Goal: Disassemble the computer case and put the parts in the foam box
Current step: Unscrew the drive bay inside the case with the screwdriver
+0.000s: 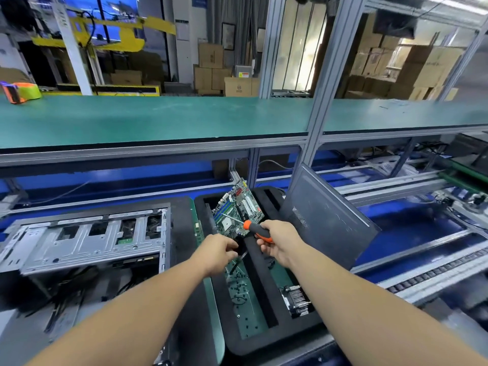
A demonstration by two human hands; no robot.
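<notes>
The right hand (274, 244) grips an orange-and-black-handled screwdriver (257, 231); the left hand (220, 250) pinches a small dark part I cannot identify. Just beyond them a green motherboard (237, 210) leans loosely in the black foam box (266, 342), so the screwdriver shaft could scrape it. The stripped grey metal computer case (84, 241) lies left of the left hand.

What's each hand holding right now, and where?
Right hand grips the orange-and-black screwdriver by its handle. Left hand: cannot tell.
</notes>
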